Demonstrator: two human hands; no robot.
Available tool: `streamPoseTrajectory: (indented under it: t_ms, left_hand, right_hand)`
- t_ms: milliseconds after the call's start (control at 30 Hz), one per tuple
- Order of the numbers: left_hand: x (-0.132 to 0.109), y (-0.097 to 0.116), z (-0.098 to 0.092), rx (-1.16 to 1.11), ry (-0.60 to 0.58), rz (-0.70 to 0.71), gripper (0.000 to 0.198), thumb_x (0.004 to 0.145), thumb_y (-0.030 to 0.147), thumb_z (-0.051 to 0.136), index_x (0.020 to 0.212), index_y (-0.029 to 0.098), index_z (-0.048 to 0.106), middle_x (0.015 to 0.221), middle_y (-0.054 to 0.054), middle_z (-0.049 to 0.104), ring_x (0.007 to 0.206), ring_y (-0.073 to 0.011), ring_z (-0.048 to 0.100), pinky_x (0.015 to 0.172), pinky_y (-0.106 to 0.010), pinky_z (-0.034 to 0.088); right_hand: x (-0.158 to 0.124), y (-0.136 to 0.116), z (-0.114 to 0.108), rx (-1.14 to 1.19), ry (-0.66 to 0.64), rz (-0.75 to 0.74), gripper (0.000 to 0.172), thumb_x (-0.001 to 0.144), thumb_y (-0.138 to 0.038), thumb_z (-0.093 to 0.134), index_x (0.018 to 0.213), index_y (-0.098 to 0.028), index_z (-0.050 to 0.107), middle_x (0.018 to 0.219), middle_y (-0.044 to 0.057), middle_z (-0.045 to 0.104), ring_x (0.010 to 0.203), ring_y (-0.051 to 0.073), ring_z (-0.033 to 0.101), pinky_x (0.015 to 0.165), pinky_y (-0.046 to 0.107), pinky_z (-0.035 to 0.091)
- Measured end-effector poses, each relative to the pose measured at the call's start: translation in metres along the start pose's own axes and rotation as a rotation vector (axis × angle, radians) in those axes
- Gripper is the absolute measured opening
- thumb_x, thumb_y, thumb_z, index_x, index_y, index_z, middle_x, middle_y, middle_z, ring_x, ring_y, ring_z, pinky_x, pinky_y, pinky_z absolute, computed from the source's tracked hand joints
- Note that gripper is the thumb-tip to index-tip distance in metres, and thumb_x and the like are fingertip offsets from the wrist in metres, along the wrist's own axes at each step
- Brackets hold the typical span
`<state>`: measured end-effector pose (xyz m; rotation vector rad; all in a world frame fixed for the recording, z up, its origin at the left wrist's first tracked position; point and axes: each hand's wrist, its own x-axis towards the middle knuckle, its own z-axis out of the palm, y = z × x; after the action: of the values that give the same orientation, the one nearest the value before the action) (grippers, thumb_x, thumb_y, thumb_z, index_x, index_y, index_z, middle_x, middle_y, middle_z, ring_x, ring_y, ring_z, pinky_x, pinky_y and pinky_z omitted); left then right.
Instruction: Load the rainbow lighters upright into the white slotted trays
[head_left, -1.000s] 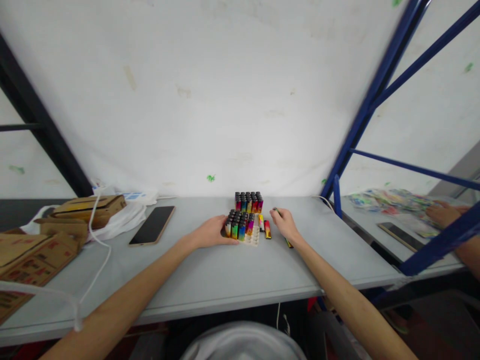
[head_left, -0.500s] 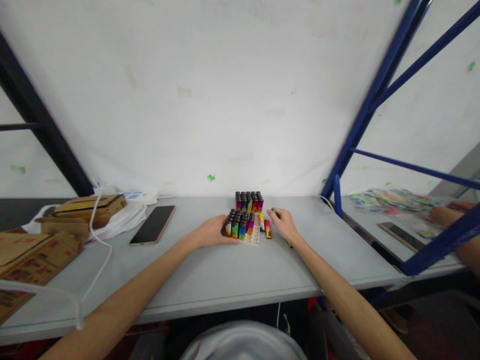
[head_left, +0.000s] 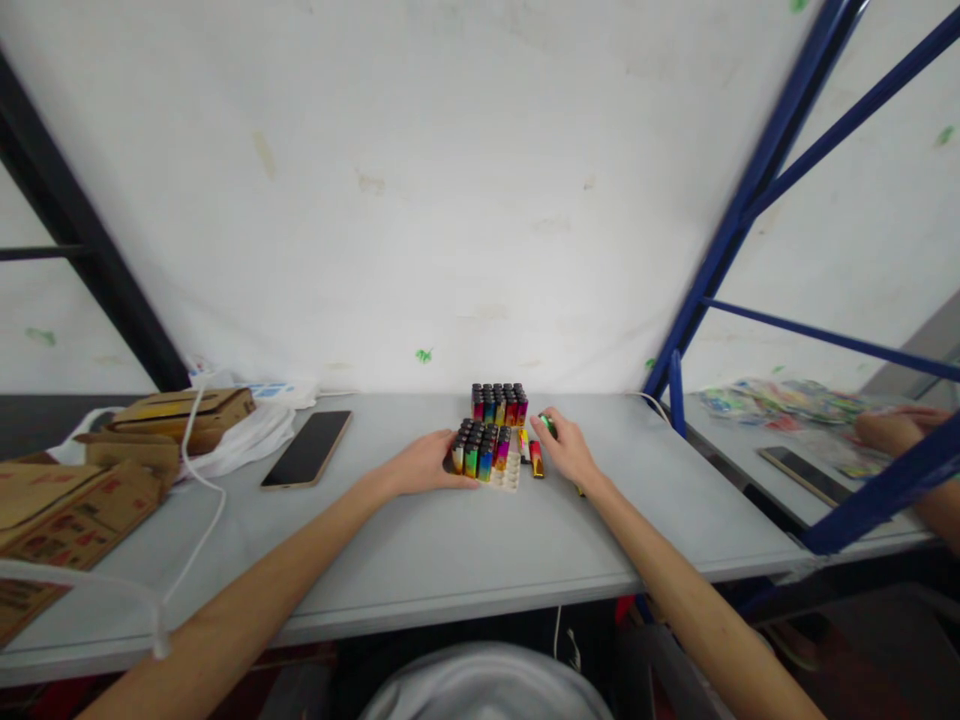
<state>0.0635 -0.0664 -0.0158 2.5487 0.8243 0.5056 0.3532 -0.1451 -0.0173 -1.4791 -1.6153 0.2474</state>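
Several colourful lighters with black tops (head_left: 471, 458) stand in a pale tray (head_left: 511, 473), whose right part shows bare slots. My left hand (head_left: 429, 464) is wrapped round the tray's left side. My right hand (head_left: 564, 446), to the right of the tray, has its fingers closed on a green lighter (head_left: 549, 427). Between tray and right hand lie a red and gold lighter (head_left: 536, 459) and a red and yellow one (head_left: 523, 443). Behind the tray stands a second block of lighters (head_left: 499, 404). Part of another lighter shows under my right wrist.
A phone (head_left: 308, 449) lies left of my left hand. Further left are cardboard boxes (head_left: 90, 510), a white bag and a white cable. Blue shelf posts (head_left: 739, 215) stand at the right; beyond them are another phone (head_left: 804, 474), plastic packets and a person's hands.
My right hand has turned slightly and its fingers have moved a little up and left with the green lighter. My left hand keeps its place on the tray.
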Motion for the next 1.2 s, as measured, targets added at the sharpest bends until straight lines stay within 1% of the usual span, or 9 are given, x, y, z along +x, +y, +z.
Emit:
streamPoseTrajectory:
  t_ms: [100,200,267,400,500,567,733,1000,1200]
  left_hand:
    - [0.0,0.0,0.0,0.022,-0.007,0.006,0.071,0.074,0.068,0.083,0.124,0.02,0.07,0.126,-0.013,0.075,0.114,-0.035,0.07,0.105,-0.044,0.053]
    - [0.0,-0.001,0.0,0.01,0.003,0.019,0.072,0.074,0.069,0.082,0.127,0.022,0.069,0.127,-0.011,0.075,0.114,-0.0343,0.07,0.104,-0.042,0.054]
    - [0.0,-0.002,0.0,0.005,0.01,0.027,0.073,0.074,0.068,0.083,0.129,0.023,0.068,0.129,-0.01,0.075,0.116,-0.0343,0.07,0.105,-0.041,0.054]
    - [0.0,-0.001,0.0,0.024,-0.003,0.021,0.073,0.074,0.068,0.082,0.128,0.02,0.068,0.128,-0.011,0.075,0.116,-0.0349,0.07,0.105,-0.04,0.053]
    - [0.0,0.002,-0.001,0.026,-0.012,0.001,0.072,0.074,0.068,0.082,0.125,0.019,0.07,0.126,-0.012,0.075,0.114,-0.0353,0.07,0.103,-0.042,0.054]
    - [0.0,0.003,-0.001,0.013,-0.007,0.002,0.071,0.074,0.068,0.083,0.124,0.02,0.07,0.126,-0.012,0.075,0.113,-0.035,0.071,0.102,-0.042,0.054]
    - [0.0,0.002,-0.001,0.008,-0.009,-0.002,0.073,0.073,0.067,0.083,0.127,0.02,0.069,0.127,-0.013,0.075,0.115,-0.0353,0.07,0.104,-0.042,0.054]
    - [0.0,0.002,-0.001,0.027,-0.012,-0.003,0.071,0.074,0.066,0.084,0.126,0.02,0.069,0.128,-0.012,0.074,0.114,-0.0345,0.07,0.104,-0.043,0.054]
    - [0.0,-0.002,0.001,0.034,0.019,0.015,0.072,0.072,0.067,0.084,0.127,0.022,0.069,0.126,-0.01,0.075,0.114,-0.0344,0.071,0.103,-0.042,0.055]
  right_hand:
    - [-0.002,-0.003,0.0,0.008,-0.061,-0.06,0.037,0.105,-0.056,0.043,0.097,-0.024,0.061,0.074,0.0,0.062,0.07,0.02,0.057,0.068,0.03,0.042]
    - [-0.004,-0.01,0.0,0.012,-0.065,-0.19,0.038,0.105,-0.054,0.047,0.097,-0.023,0.066,0.091,0.007,0.068,0.086,0.023,0.063,0.081,0.033,0.048]
    - [-0.005,-0.017,-0.001,0.016,-0.065,-0.267,0.039,0.104,-0.054,0.052,0.094,-0.022,0.07,0.095,0.009,0.068,0.09,0.024,0.064,0.085,0.035,0.049]
    - [-0.01,-0.027,0.0,0.006,-0.119,-0.283,0.044,0.103,-0.057,0.054,0.082,-0.021,0.069,0.077,0.005,0.064,0.073,0.02,0.06,0.073,0.032,0.049]
    - [-0.013,-0.027,0.004,0.044,-0.182,-0.256,0.044,0.102,-0.057,0.054,0.081,-0.021,0.067,0.063,0.001,0.062,0.059,0.017,0.055,0.062,0.029,0.045]
    - [-0.015,-0.025,0.007,0.061,-0.178,-0.255,0.043,0.102,-0.057,0.055,0.081,-0.021,0.067,0.06,0.001,0.064,0.055,0.016,0.056,0.058,0.028,0.044]
    - [-0.018,-0.024,0.009,0.005,-0.134,-0.252,0.039,0.1,-0.055,0.061,0.082,-0.021,0.069,0.066,0.003,0.072,0.055,0.016,0.061,0.058,0.027,0.046]
    - [-0.019,-0.028,0.005,0.02,-0.309,-0.239,0.039,0.101,-0.055,0.061,0.083,-0.021,0.066,0.069,0.002,0.073,0.058,0.016,0.063,0.06,0.025,0.045]
    - [-0.018,-0.025,0.006,-0.061,-0.333,-0.277,0.043,0.103,-0.059,0.058,0.091,-0.02,0.07,0.065,0.0,0.067,0.056,0.015,0.057,0.06,0.026,0.04]
